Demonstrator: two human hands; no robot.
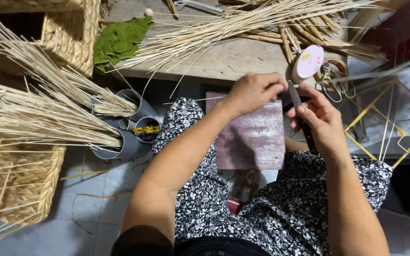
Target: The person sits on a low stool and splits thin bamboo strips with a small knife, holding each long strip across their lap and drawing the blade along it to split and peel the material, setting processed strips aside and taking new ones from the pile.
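Knife (294, 97), thin, stiff and light, sits above the lap board (250, 137): right hand (321, 121) closed on its handle, left hand (255, 90) pinching near the blade; grip the handle only

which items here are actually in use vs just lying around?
In use:
- left hand, pinching at the blade
- right hand, gripping the knife
- slim grey-bladed knife
- worn pinkish wooden block on the lap

Lying about:
- crumpled green cloth
- woven straw basket
- grey plastic pipe holders
- pale thin sticks on the bench
- roll with pink round face
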